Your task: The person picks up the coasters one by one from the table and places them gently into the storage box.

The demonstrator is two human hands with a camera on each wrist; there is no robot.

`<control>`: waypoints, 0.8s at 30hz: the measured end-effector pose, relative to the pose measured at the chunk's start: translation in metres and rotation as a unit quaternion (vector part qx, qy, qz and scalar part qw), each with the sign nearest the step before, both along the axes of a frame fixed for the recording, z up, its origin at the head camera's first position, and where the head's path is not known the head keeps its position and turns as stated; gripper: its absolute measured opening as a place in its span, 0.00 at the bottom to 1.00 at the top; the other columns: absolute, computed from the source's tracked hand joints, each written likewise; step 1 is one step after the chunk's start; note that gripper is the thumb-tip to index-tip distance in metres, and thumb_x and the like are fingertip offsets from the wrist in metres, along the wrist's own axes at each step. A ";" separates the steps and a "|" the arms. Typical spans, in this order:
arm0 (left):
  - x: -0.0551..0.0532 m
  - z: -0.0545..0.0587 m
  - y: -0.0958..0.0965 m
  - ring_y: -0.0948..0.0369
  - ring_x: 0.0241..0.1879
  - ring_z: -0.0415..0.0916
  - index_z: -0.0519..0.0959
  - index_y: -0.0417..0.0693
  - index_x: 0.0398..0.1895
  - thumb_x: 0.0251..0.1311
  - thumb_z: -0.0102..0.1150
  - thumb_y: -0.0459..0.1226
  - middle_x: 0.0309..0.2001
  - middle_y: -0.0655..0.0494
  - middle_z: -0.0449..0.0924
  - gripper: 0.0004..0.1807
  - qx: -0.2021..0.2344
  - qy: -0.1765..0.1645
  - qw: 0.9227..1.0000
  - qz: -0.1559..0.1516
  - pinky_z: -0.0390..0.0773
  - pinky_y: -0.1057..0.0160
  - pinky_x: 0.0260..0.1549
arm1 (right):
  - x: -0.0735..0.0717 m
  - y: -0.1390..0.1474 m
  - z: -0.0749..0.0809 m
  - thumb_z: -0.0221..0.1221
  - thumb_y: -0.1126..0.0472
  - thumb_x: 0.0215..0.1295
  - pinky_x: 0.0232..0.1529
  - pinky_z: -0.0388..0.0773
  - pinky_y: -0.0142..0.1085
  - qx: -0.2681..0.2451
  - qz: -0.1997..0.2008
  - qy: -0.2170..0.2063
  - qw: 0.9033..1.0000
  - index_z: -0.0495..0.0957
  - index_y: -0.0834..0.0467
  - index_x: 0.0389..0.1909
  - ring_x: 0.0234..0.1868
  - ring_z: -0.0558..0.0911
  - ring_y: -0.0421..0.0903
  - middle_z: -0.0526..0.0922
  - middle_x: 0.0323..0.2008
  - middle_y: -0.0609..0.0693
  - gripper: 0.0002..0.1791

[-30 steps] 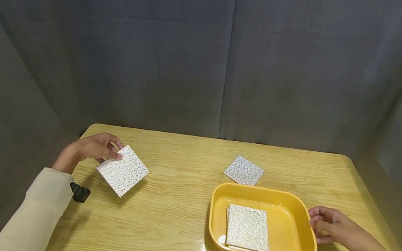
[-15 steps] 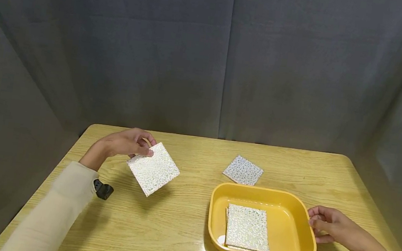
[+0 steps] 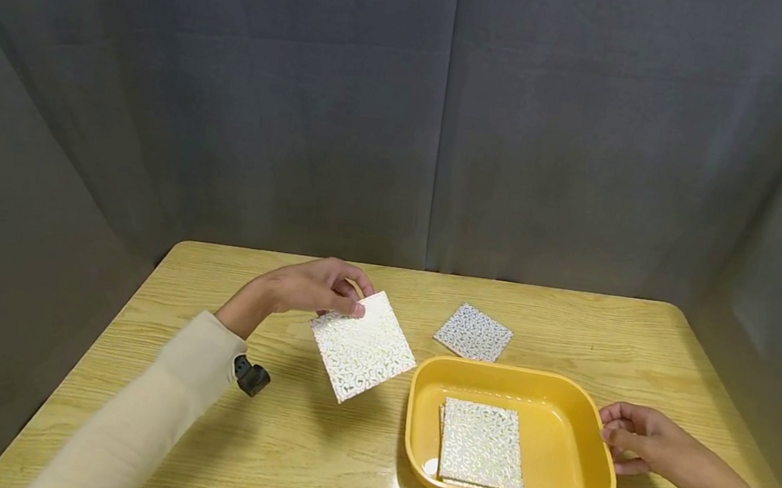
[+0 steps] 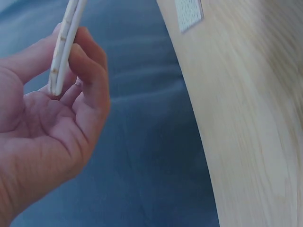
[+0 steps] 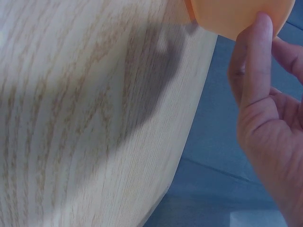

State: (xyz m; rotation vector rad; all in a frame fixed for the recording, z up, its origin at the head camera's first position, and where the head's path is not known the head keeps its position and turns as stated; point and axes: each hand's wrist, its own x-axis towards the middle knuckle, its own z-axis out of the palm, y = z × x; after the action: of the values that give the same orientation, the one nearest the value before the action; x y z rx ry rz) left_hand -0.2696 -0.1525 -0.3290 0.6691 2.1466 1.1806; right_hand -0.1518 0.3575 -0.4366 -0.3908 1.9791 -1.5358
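My left hand (image 3: 315,288) pinches a square coaster (image 3: 367,347) with a shiny silver-white scroll pattern, thumb on its upper face. It is raised above the table, tilted, one corner close to the tray's left rim. The left wrist view shows the held coaster (image 4: 66,47) edge-on, as two thin pale layers between thumb and fingers. My right hand (image 3: 659,448) holds the right end of a yellow plastic tray (image 3: 557,468); in the right wrist view a finger lies along the tray's outer wall (image 5: 227,16). Similar coasters (image 3: 483,447) lie stacked inside the tray, at its left.
Another patterned coaster (image 3: 474,332) lies flat on the wooden table (image 3: 264,440), just behind the tray. Dark grey curtains (image 3: 291,101) hang behind the table and at both sides. A small black device (image 3: 250,376) sits at the left cuff.
My left hand has carried the held coaster rightward across the table, from the far left to near the tray. My right hand, the tray and the other coasters stay in place.
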 end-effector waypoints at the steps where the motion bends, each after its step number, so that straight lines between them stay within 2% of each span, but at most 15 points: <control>1: 0.000 -0.001 0.004 0.61 0.25 0.64 0.75 0.36 0.54 0.66 0.60 0.30 0.26 0.56 0.73 0.15 0.003 -0.001 1.000 -0.003 0.66 0.65 0.26 | 0.000 0.000 0.000 0.44 0.65 0.79 0.43 0.84 0.41 -0.001 0.001 0.000 1.000 0.65 0.70 0.53 0.39 0.78 0.38 0.75 0.39 0.47 0.12; 9: 0.007 -0.007 0.042 0.62 0.26 0.65 0.76 0.38 0.51 0.66 0.60 0.30 0.25 0.57 0.73 0.12 0.022 -0.002 0.999 -0.038 0.67 0.67 0.28 | 0.000 0.000 0.001 0.44 0.66 0.79 0.43 0.84 0.41 0.002 0.000 -0.001 1.000 0.64 0.71 0.53 0.39 0.78 0.39 0.75 0.39 0.47 0.12; 17: 0.014 -0.017 0.079 0.64 0.27 0.67 0.76 0.38 0.51 0.67 0.59 0.30 0.26 0.56 0.76 0.11 0.021 0.000 0.997 -0.070 0.69 0.68 0.31 | 0.000 0.000 0.001 0.44 0.66 0.79 0.43 0.84 0.41 -0.012 0.006 -0.004 1.000 0.64 0.71 0.53 0.38 0.77 0.38 0.75 0.38 0.46 0.11; 24: 0.018 -0.025 0.107 0.64 0.34 0.75 0.77 0.38 0.51 0.67 0.59 0.29 0.33 0.54 0.82 0.11 0.032 0.004 0.996 -0.081 0.75 0.69 0.38 | 0.001 -0.001 0.001 0.44 0.66 0.79 0.43 0.84 0.41 -0.018 0.006 -0.007 1.000 0.64 0.71 0.53 0.38 0.77 0.38 0.75 0.39 0.47 0.11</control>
State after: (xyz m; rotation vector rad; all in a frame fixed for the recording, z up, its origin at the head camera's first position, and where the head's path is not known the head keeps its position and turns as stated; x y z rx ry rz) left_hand -0.2512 -0.0458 -0.3537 0.8598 2.0262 1.1638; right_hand -0.1505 0.3568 -0.4353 -0.4062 1.9366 -1.5649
